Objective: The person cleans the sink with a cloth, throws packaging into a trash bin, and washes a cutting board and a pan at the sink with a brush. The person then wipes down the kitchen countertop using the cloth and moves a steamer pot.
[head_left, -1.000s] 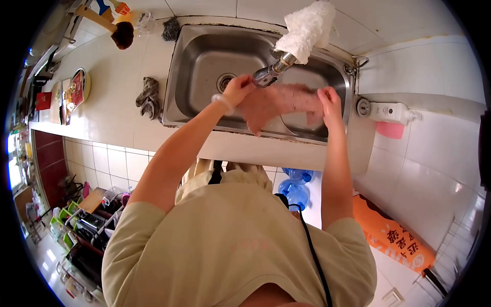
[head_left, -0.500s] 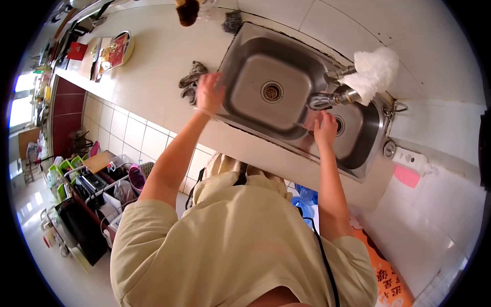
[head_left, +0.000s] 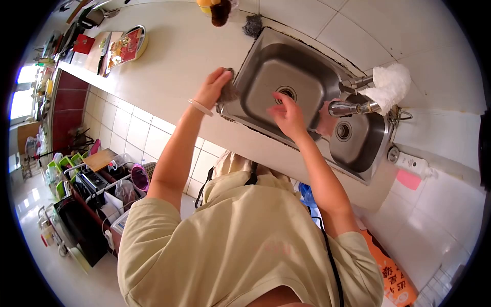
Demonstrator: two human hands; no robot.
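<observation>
My left hand (head_left: 212, 88) is closed on a grey-brown cloth (head_left: 229, 92) at the left edge of the steel sink (head_left: 232, 111). Over the large basin, near its drain, my right hand (head_left: 289, 116) has its fingers apart and holds nothing; it is slightly blurred. A pink cloth (head_left: 326, 120) lies over the divider between the two basins. Beside it the faucet (head_left: 353, 107), wrapped in white cloth (head_left: 391, 86), reaches over the sink.
A dark scouring pad (head_left: 252, 25) and a brown brush (head_left: 220, 13) lie behind the sink. At the far left are a bowl (head_left: 143, 43) and a cutting board (head_left: 97, 53). A white bottle (head_left: 410, 163) stands to the right.
The pink cloth has left both hands and rests on the divider. My left hand has taken hold of the grey-brown cloth and lifted it. My right hand has moved left over the large basin.
</observation>
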